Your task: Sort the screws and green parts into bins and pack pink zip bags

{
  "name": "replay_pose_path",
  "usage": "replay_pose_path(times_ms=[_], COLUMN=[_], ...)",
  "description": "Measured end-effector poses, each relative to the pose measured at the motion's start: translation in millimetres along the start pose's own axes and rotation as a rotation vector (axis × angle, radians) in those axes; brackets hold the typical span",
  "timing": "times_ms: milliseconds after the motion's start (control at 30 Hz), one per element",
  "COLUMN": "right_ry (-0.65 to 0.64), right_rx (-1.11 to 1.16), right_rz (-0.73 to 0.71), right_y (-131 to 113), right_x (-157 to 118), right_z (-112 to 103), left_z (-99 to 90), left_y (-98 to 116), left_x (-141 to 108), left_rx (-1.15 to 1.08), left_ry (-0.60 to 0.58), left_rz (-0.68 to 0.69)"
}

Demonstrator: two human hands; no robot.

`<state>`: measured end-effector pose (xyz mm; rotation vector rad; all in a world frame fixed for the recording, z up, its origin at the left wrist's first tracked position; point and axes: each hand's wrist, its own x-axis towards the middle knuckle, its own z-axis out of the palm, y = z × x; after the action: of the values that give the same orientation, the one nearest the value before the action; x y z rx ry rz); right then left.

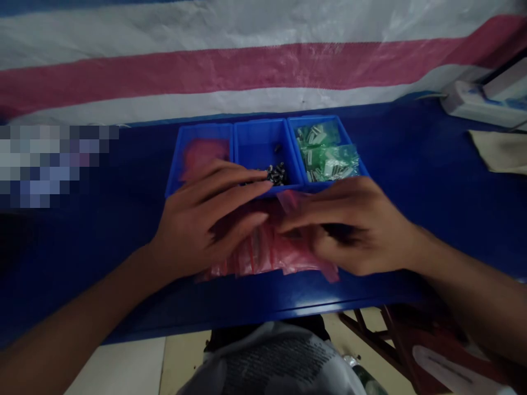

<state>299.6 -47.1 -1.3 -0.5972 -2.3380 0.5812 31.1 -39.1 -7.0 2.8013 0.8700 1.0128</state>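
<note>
Pink translucent zip bags (pixel 263 255) lie in a slippery heap on the glossy blue table (pixel 432 164). Right hand (pixel 358 225): fingers curled narrowly at a bag's edge, blurred, so I cannot tell whether it grips. Left hand (pixel 206 219): fingers open, reaching just over the front rim of a blue plastic three-compartment tray (pixel 263 131). Middle compartment: small dark metal parts (pixel 276 174). Right compartment: crinkled green plastic packets (pixel 325 156).

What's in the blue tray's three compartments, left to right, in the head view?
Pink plastic → dark metal fasteners → green plastic bags of small parts
</note>
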Motion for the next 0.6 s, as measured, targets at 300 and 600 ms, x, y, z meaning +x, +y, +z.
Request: replay_pose_path(times_ms=[300,600], right_ry=[0.301,0.605], right_rx=[0.039,0.075], right_rz=[0.162,0.025], right_y=[-38.6,-17.7], right_x=[-19.0,2.7], right_z=[-13.0,-5.6], left_z=[-3.6,-22.3], left_y=[21.1,13.0], left_x=[0.5,9.5], left_rx=[-0.828,-1.042], left_ry=[-0.207,-0.311], left_rz=[-0.376,-0.623])
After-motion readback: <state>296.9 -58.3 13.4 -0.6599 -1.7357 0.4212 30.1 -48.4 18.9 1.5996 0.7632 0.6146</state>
